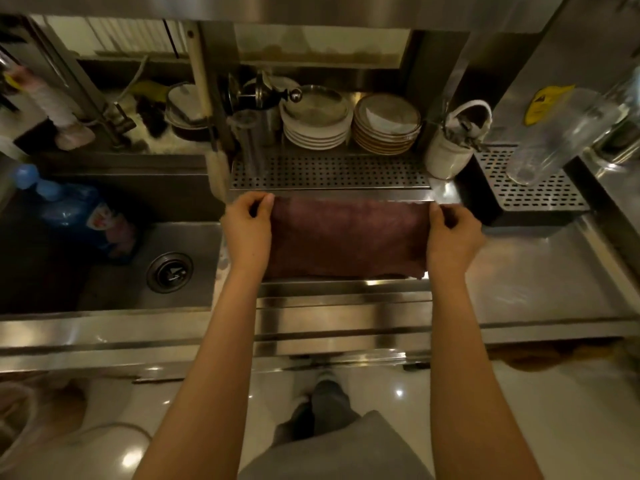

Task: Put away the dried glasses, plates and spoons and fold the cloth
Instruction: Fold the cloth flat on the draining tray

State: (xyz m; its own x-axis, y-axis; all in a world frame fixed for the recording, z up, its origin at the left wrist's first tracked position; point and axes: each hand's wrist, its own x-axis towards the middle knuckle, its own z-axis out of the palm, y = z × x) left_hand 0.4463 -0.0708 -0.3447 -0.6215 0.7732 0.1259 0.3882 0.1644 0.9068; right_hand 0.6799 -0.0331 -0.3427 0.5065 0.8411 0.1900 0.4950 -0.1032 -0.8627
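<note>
Surface: a stainless steel counter (pixel 540 271) runs left to right, with a raised lip along its near edge.
Sink: a deep steel sink basin (pixel 114 292) is set into the left part of the counter, with a round metal drain (pixel 169 272) in its floor.
Drain area: a perforated steel drain tray (pixel 329 173) lies at the far side of the counter; a second perforated tray (pixel 540 192) sits to its right.
Stored ware: a stack of white round plates (pixel 317 131) and a stack of brown-rimmed plates (pixel 386 133) stand side by side beyond the first tray. A white ceramic holder (pixel 446 157) with metal utensils stands just right of them.
Glassware: a clear glass jug (pixel 557 133) stands on the right tray.
Floor: glossy pale tiles (pixel 554 410) reflect ceiling lights.
Task item: a dark maroon rectangular cloth (pixel 349 237) is spread flat over the centre of the counter, near the first tray.
Left hand (pixel 247 230): pinches the cloth's far left corner between thumb and fingers.
Right hand (pixel 453 237): pinches the far right corner likewise.
Labels: a blue plastic bottle (pixel 69 209) in the sink carries a red and white label, unreadable. A yellow sticker (pixel 545 103) on the steel cabinet at right shows a dark symbol; its text cannot be read.
</note>
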